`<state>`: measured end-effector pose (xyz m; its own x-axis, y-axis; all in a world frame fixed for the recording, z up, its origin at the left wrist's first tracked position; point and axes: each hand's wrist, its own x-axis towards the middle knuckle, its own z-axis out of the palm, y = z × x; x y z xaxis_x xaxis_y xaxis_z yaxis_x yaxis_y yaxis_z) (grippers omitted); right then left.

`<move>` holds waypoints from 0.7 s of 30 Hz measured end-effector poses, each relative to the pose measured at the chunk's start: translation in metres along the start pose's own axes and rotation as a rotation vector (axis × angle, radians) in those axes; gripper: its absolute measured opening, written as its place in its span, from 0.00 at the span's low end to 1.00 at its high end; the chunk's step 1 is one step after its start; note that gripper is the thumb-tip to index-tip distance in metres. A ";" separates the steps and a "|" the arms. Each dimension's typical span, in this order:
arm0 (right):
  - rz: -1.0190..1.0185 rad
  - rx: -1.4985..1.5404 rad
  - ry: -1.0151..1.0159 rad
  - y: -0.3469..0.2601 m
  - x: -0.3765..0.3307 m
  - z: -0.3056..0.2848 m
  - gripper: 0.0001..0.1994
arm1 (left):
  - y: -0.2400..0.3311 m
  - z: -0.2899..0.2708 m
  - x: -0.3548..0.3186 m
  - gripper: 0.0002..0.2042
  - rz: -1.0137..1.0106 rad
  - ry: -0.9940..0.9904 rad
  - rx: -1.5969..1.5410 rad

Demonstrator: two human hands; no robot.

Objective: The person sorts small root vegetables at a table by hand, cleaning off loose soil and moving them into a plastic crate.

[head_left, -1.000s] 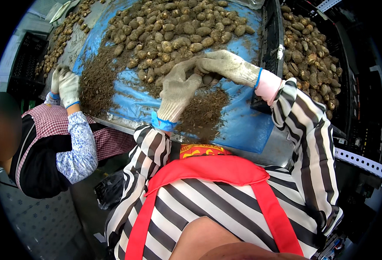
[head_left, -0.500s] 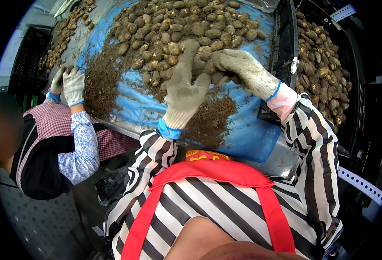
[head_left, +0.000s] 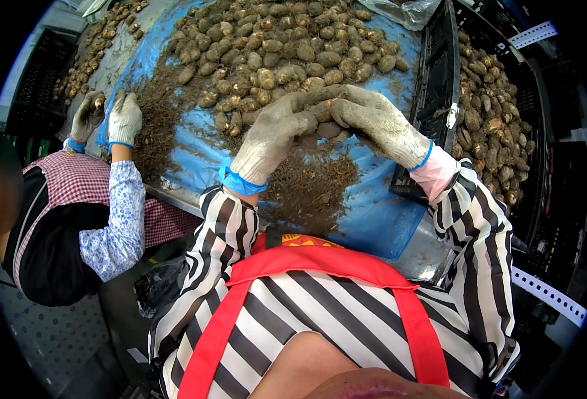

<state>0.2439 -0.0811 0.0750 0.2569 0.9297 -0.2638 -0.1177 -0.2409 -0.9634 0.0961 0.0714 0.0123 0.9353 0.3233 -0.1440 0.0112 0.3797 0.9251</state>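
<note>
We find the left hand (head_left: 270, 138) and the right hand (head_left: 381, 123), both gloved, meeting in a narrow grip, their fingers closed about one brown root (head_left: 320, 110). We note a heap of roots (head_left: 287, 46) just beyond the grip, loose soil (head_left: 314, 186) on its near side, and a blue sheet (head_left: 388, 226) beneath both on the tabletop (head_left: 416, 258). We record a black crate (head_left: 436, 90) right of the grip and a co-worker's gloved hands (head_left: 126, 120) well apart to its left

black crate (head_left: 39, 83) far left, co-worker (head_left: 50, 249) in checked apron (head_left: 80, 178) and blue-floral sleeve (head_left: 124, 216) below it, crumpled dark plastic bag (head_left: 157, 286) lower left, clear plastic film (head_left: 410, 12) at top, perforated white strips (head_left: 549, 296) at right
</note>
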 end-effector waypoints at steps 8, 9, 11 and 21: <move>-0.094 0.138 0.002 0.012 0.004 -0.006 0.21 | 0.000 0.019 0.008 0.29 0.010 0.070 0.066; -0.168 0.082 -0.004 0.019 0.005 -0.011 0.21 | 0.005 0.025 0.008 0.26 0.025 0.090 0.039; -0.209 0.187 -0.021 0.024 0.007 -0.012 0.22 | 0.014 0.034 0.007 0.21 0.056 0.131 -0.015; -0.106 0.570 -0.094 0.029 0.015 -0.010 0.25 | -0.012 0.005 0.007 0.20 0.281 0.194 0.453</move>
<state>0.2543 -0.0767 0.0426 0.2125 0.9676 -0.1366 -0.6002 0.0189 -0.7996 0.1040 0.0643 0.0016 0.8425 0.5279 0.1073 -0.0380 -0.1405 0.9893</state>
